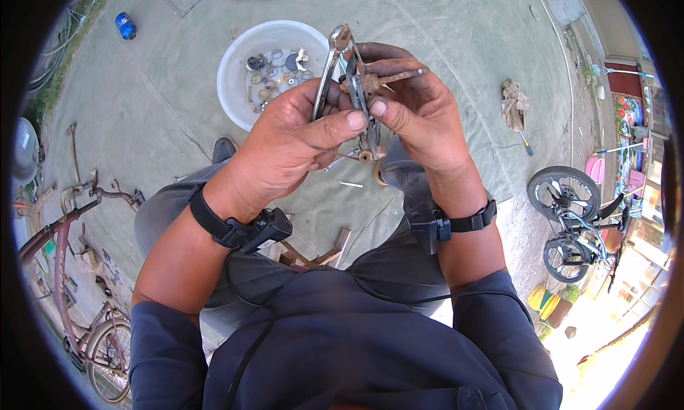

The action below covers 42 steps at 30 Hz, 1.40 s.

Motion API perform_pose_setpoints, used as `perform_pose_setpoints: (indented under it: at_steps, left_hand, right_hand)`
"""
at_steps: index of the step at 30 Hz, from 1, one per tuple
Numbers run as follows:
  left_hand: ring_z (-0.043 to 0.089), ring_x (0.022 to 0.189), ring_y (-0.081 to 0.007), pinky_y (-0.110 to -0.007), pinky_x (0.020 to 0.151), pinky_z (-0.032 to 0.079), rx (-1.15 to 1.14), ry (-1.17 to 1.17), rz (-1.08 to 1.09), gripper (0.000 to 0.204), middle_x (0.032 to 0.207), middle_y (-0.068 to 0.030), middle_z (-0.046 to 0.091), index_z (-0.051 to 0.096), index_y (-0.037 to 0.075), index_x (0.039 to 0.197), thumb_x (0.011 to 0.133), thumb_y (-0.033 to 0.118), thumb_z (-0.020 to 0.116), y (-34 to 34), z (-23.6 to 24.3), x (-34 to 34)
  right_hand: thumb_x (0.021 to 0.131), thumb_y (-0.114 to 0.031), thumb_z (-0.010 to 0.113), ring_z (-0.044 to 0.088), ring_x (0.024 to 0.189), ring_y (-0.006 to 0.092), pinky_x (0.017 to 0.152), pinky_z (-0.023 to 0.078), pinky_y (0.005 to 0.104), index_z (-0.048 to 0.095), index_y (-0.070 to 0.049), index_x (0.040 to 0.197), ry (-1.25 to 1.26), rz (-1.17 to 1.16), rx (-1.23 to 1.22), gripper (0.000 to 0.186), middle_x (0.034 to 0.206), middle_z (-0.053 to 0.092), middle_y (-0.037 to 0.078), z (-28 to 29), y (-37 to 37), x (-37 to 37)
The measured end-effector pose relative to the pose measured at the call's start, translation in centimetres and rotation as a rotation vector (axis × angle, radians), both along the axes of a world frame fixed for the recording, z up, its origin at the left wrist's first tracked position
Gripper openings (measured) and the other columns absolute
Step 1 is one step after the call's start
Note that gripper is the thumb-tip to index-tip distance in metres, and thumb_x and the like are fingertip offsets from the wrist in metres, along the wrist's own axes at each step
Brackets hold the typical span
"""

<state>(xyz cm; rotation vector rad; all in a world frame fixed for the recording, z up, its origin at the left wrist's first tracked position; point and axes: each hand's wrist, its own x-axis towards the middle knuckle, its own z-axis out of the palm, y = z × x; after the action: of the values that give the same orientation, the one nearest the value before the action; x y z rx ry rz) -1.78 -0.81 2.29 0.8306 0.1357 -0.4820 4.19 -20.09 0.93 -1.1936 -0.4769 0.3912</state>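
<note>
Assembly: the rusty metal assembly (371, 83) is held in the air, between 2 hands, above my view of the knees and just beside the basin in the picture.
Bright bar: a silver bar (326, 79) runs along its left side, up to a rusty rounded joint (341, 37).
Rusty stub: a rod (405, 76) juts right from the middle.
Handling: from my end I judge it stiff, fairly heavy for its size, hard to break; grime may make it slick, rust rough. Loose joints could swing.
Best hold: I would favour the bright bar and the thick rusty middle, clear of the thin rods.
Left hand: (292, 136) thumb and fingers closed on the assembly, bar passing between them.
Right hand: (427, 114) thumb pressed to the near side, blackened fingers curled behind; narrow grip. I cannot tell how tightly either squeezes.
Basin: pale plastic basin (227, 93) on the green ground sheet (171, 68), small parts (265, 74) scattered inside.
Edges: pale cloth (514, 109) at right, bicycle (564, 193) beyond.
</note>
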Motion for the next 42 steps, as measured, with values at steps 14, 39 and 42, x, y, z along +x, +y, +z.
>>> perform_pose_setpoints:
  at_steps: [14,39,42]
  left_hand:
    - [0.035,0.052,-0.0042,-0.022,0.048,0.029,-0.068,0.046,-0.003,0.021,0.071,0.0046,0.046,0.06,0.007,0.109,0.096,0.021,0.068,0.25,-0.05,-0.02]
    - [0.038,0.053,-0.0036,-0.021,0.048,0.03,-0.054,0.049,0.004,0.022,0.079,0.0028,0.053,0.058,0.008,0.111,0.094,0.018,0.07,0.13,-0.34,0.15]
    - [0.038,0.053,-0.0039,-0.021,0.048,0.03,-0.037,0.037,-0.006,0.022,0.077,0.0035,0.051,0.056,0.008,0.106,0.093,0.017,0.072,0.16,-0.39,0.17]
  right_hand:
    - [0.087,0.004,0.071,0.055,0.123,0.0232,0.103,0.05,0.0388,0.062,0.002,0.123,-0.056,0.022,-0.086,0.037,0.139,0.049,0.014,0.3,-0.18,0.01]
    - [0.088,0.003,0.071,0.057,0.119,0.0213,0.098,0.052,0.0357,0.064,0.0,0.12,-0.009,-0.052,-0.082,0.033,0.136,0.051,0.012,0.04,0.03,-0.23]
    - [0.088,0.003,0.07,0.057,0.12,0.0217,0.099,0.051,0.0358,0.064,0.0,0.118,0.021,-0.047,-0.057,0.031,0.136,0.051,0.012,0.12,0.0,-0.36]
